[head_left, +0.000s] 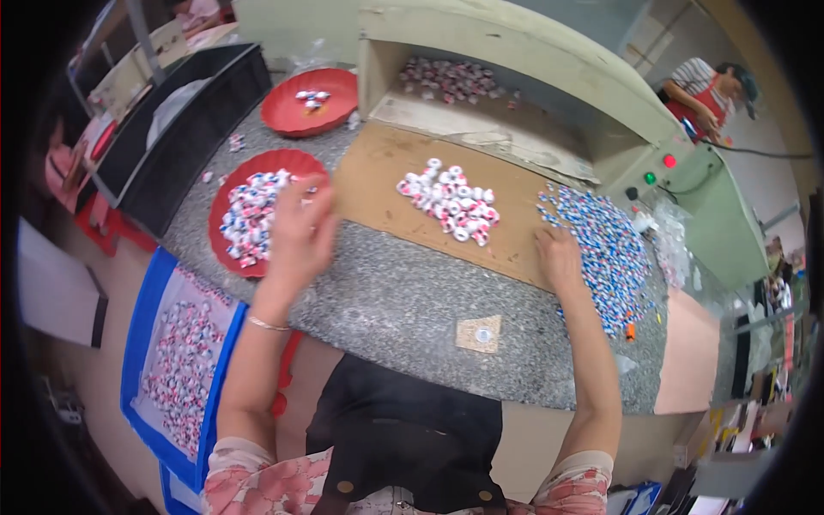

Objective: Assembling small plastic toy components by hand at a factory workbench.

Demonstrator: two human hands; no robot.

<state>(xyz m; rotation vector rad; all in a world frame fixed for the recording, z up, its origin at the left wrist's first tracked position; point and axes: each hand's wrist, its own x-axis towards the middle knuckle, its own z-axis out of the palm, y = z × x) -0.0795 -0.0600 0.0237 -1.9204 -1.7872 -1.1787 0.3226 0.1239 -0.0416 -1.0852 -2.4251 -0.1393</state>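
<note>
While hands (298,236) (560,257) flank it, the white pile (453,209) slants down rightward.

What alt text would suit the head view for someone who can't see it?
A person's left hand is over a red dish of small colored pieces, while the right hand is beside a heap of tiny, mostly blue pieces on a speckled table. In between, white and pink pieces lie on a brown board.

two red dishes (287,159) (285,101), one cardboard sheet (369,184), one black crate (204,133) (small pieces (601,257), too many to count).
</note>
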